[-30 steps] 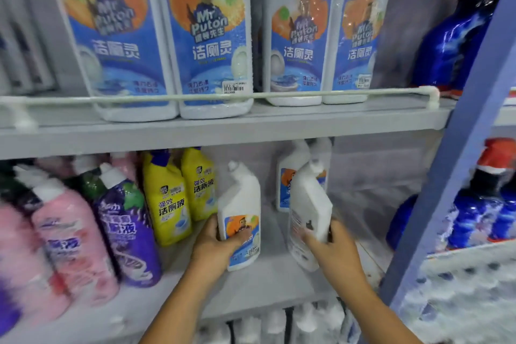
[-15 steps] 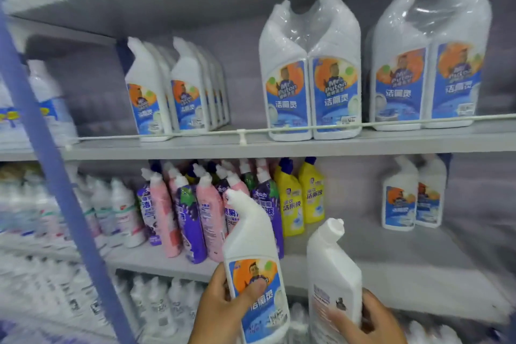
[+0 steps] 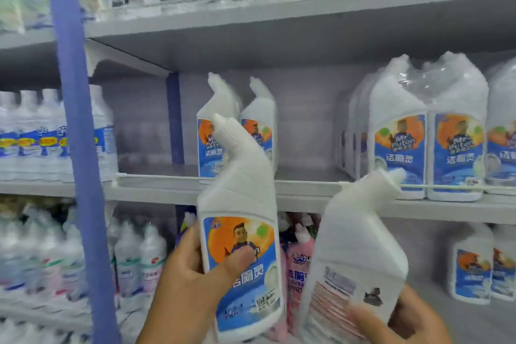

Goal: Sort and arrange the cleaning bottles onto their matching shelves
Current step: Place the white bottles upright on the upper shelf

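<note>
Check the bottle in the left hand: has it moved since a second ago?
Yes. The left hand has lifted its white bottle from the lower shelf up to the middle shelf's rail.

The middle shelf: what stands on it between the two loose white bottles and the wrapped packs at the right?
Nothing: in the head view the shelf is bare between the loose bottles and the wrapped packs.

Matt white plastic bottles — glossy paper labels — crinkled shrink-wrap.
</note>
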